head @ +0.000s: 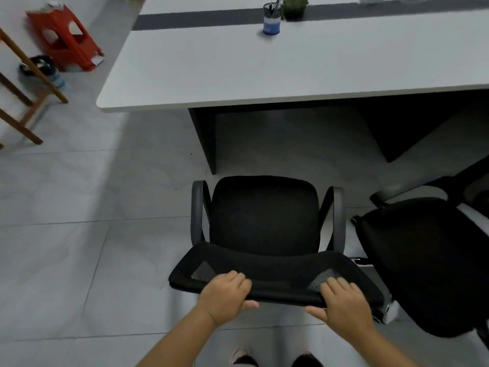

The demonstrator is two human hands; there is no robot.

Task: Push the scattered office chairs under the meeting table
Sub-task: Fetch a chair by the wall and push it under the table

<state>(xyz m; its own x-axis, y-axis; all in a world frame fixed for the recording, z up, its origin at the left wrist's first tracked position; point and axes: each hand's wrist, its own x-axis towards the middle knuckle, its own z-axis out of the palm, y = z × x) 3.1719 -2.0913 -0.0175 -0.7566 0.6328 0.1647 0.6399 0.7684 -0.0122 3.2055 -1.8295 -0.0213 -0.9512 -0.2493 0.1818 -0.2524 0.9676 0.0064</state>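
Risk of collision: chair (264, 215) aimed toward 12 o'clock at the opening under the table (264, 75), with the dark table leg (205, 139) close to the line of the left armrest (197, 210). Likely cause: a push drifting toward 11 o'clock. Second risk at 3 o'clock: another chair (428, 263) just beside, close enough to snag the right armrest (338, 215) or the base during the push. Possible tipping if force goes in only at the top of the backrest (275, 276) while the base catches; base hidden, type not determinable.

Chair position: on the floor (79, 234), short of the table edge, seat not yet under the tabletop.

Left hand (225, 298) at 7 o'clock on the backrest top edge, fingers curled over, thumb underneath, grasping it. Right hand (344, 300) at 5 o'clock, same clamp. Both forearms extended forward, roughly symmetrical.
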